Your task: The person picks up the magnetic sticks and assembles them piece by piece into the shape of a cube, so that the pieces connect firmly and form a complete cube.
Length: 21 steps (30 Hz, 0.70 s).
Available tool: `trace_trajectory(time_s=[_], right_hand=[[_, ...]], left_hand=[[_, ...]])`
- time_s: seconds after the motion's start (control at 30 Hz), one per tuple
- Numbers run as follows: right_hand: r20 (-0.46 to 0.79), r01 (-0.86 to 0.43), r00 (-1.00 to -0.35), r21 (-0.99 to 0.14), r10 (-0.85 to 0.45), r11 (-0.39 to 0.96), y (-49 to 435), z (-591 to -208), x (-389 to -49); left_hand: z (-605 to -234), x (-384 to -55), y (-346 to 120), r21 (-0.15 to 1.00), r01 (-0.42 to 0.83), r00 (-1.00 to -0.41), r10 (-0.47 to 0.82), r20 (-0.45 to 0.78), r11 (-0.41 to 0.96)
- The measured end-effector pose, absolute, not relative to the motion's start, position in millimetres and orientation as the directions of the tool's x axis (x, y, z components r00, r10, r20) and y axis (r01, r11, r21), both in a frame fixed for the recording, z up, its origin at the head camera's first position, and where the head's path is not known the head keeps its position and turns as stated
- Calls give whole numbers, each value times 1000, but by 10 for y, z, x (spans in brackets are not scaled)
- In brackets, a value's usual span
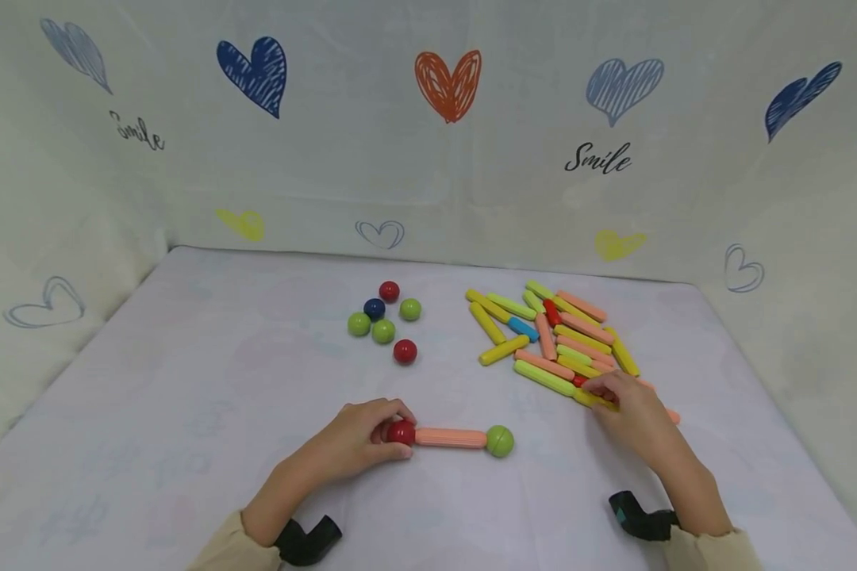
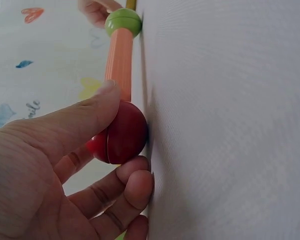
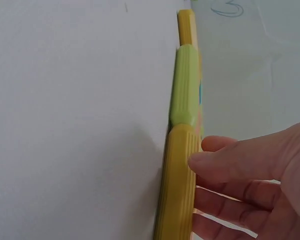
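My left hand (image 1: 357, 440) holds a red ball (image 1: 401, 432) between thumb and fingers. A ridged salmon-pink stick (image 1: 450, 438) runs from that ball to a green ball (image 1: 500, 441), joining the two as one bar lying on the table. In the left wrist view the red ball (image 2: 125, 132) shows a groove around it. At the near edge of the stick pile, my right hand (image 1: 639, 420) pinches a ridged yellow stick (image 3: 177, 185). The thumb lies on its near face, with fingers behind. A light green stick (image 1: 543, 377) touches its end.
Several yellow, pink, green, red and blue sticks (image 1: 582, 325) are heaped at the right. Left of them sit loose balls: a dark blue ball (image 1: 374, 308), green balls (image 1: 383, 331) and red balls (image 1: 405, 351). A heart-printed cloth (image 1: 514, 198) hangs behind the white table (image 1: 207, 381).
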State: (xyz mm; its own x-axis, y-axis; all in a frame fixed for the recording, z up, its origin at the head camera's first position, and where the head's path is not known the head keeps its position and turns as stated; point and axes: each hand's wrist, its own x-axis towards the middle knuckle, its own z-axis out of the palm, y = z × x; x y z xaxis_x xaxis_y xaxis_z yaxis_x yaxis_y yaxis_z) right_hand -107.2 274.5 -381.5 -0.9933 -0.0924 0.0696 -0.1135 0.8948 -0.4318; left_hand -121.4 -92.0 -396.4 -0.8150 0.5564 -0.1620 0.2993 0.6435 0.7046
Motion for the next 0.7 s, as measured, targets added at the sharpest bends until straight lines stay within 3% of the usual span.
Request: trace_trajectory(time_s=[0.4, 0.7], right_hand=[[-8, -108, -993, -306, -116, 946, 2721, -3871, -1113], [-13, -91, -995, -279, -99, 956, 2686, -3896, -1106]], left_hand=[[-3955, -1206, -910, 696, 305, -816, 556, -161, 650], [-3942, -1196, -911, 699, 301, -816, 554, -163, 649]])
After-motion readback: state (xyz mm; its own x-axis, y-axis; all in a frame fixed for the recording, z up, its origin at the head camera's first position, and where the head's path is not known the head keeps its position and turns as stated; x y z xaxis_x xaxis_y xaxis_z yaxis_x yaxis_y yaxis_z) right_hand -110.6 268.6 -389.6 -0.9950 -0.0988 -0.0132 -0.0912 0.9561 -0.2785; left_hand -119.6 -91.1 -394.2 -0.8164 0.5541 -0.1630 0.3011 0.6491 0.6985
